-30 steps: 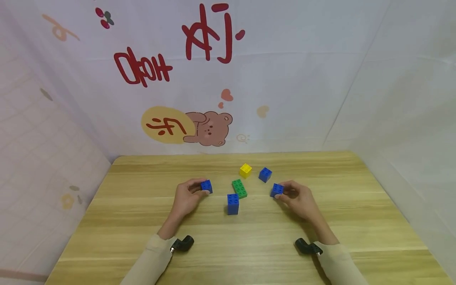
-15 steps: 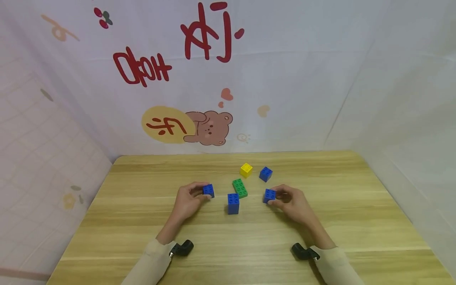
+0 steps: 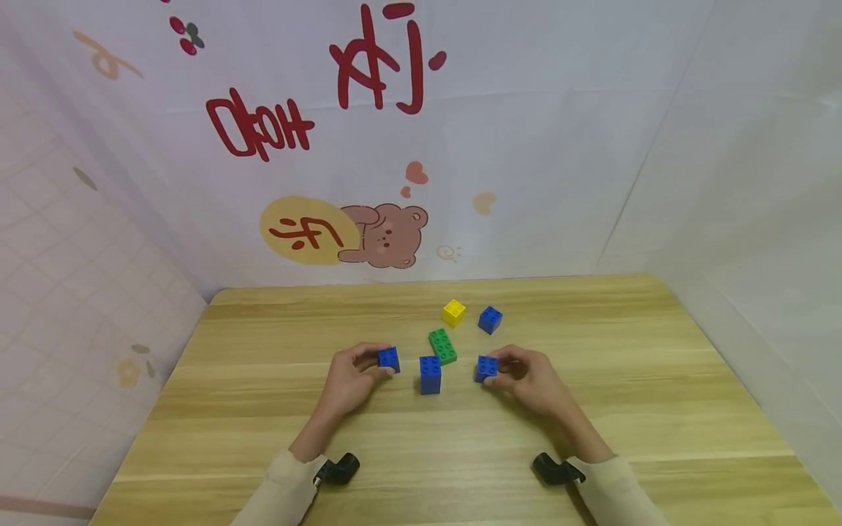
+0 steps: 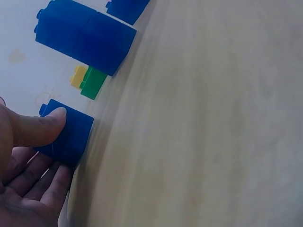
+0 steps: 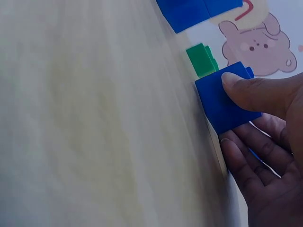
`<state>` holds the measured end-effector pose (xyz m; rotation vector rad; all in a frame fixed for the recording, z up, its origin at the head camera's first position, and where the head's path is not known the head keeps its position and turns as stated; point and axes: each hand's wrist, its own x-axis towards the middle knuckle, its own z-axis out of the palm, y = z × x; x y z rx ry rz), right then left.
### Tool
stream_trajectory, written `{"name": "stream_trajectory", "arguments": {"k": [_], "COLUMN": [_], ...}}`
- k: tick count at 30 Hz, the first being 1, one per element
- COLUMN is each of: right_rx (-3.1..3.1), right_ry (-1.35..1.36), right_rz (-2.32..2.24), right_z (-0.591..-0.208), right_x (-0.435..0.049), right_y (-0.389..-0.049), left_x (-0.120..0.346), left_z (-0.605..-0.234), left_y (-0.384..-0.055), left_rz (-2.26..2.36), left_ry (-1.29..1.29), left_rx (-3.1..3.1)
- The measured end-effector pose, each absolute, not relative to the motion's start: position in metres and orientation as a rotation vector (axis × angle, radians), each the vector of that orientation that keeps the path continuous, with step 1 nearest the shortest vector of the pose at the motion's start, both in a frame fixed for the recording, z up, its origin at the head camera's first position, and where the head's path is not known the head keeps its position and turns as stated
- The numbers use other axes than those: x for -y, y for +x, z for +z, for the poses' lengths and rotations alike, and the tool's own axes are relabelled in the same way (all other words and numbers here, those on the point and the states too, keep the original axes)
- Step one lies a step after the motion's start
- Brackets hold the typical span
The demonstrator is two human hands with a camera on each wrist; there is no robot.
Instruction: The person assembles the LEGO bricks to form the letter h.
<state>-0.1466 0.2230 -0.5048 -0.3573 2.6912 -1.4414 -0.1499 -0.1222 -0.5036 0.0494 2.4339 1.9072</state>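
Observation:
My left hand [image 3: 349, 377] pinches a blue building block [image 3: 388, 359] between thumb and fingers; in the left wrist view the thumb lies across one side of that block [image 4: 71, 135]. On the other side my right hand [image 3: 534, 381] grips a second blue block [image 3: 487, 368] the same way, its studs facing up. Between the two hands stands a taller blue stack [image 3: 430, 375], upright and touched by neither. The left wrist view shows a seam across the stack [image 4: 85, 35], so it looks like two blocks joined. Whether the held blocks touch the table is hard to tell.
Behind the stack lies a long green block [image 3: 443, 346]. Farther back are a small yellow block [image 3: 454, 313] and another blue block [image 3: 490, 319]. The wooden table [image 3: 434, 467] ends at a printed white cloth [image 3: 546, 161].
The right hand has moved left and toward the person with its blue block, nearer the stack. The left hand has shifted slightly right and nearer with its own. The other blocks stay put.

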Motion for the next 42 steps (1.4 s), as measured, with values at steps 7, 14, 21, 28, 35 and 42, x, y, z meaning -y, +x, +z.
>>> {"name": "stream_trajectory", "arguments": {"k": [7,14,21,28,35,42], "right_rx": [-2.662,-2.642,-2.637,-2.615,-2.615,-2.596], "right_ry": [-0.356,-0.363,-0.391,-0.429,-0.462,-0.485], "right_rz": [-1.440,-1.447,-1.419,-1.416,-1.424,-1.431], "right_z": [-0.504,-0.504,-0.505,-0.503,-0.506,-0.506], "right_x": [-0.215,-0.210,-0.205,-0.200,-0.199,-0.201], "right_y": [-0.142,-0.140,-0.137,-0.135,-0.134,-0.136], "left_x": [0.119,0.116,0.113,0.111,0.111,0.112], "left_z": [-0.505,-0.504,-0.504,-0.505,-0.507,-0.507], "left_y": [-0.143,-0.138,-0.131,-0.127,-0.127,-0.129], "left_rz": [1.913,1.912,1.898,1.901,1.917,1.898], "left_ry": [0.086,0.107,0.120,0.164,0.158,0.153], "left_rx": [-2.417,-2.400,-2.387,-2.417,-2.408,-2.405]}}
